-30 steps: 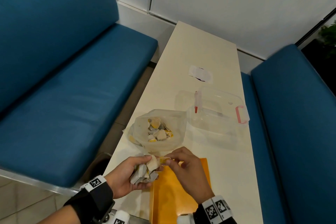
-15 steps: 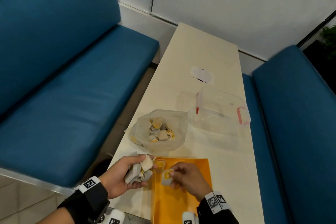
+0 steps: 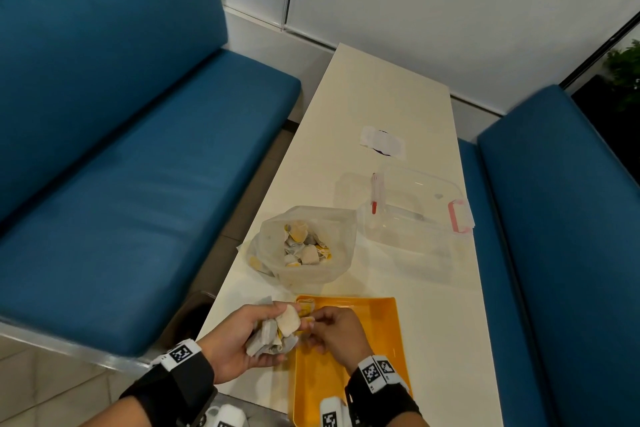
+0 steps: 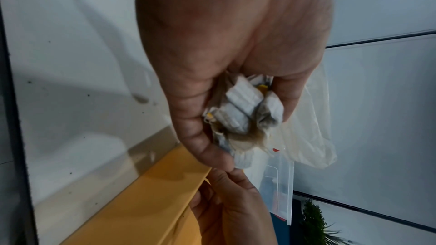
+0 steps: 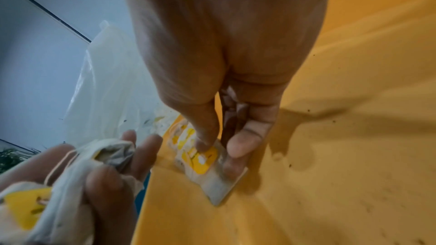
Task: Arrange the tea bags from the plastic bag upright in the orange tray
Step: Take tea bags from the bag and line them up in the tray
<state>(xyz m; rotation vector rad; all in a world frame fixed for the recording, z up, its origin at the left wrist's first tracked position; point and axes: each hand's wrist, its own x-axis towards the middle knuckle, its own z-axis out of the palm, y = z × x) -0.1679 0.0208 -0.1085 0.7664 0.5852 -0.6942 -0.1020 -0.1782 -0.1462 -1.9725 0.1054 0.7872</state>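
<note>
a: left hand is clamped round a bunch of tea bags, held just off the left edge of the orange tray. looks like a feed stock, kept close so the other hand has a short trip.

b: and the right hand?

a: thumb and fingers pinched on a single tea bag, down in the tray's far-left corner, just ahead of the fingertips. another bag sits against the wall there, beyond the held one, so i'd guess the corner wall is the backstop for the row.

b: orientation?

a: held bag is tilted, not upright yet. yellow tag face toward the wrist, long axis running diagonally from the corner down toward the tray floor, lower corner at or near the floor — can't tell if it touches.

b: rest of the stock?

a: plastic bag, mouth open upward, on the surface beyond both hands, well apart from them. plenty of bags in it, so early days i'd say.
</note>
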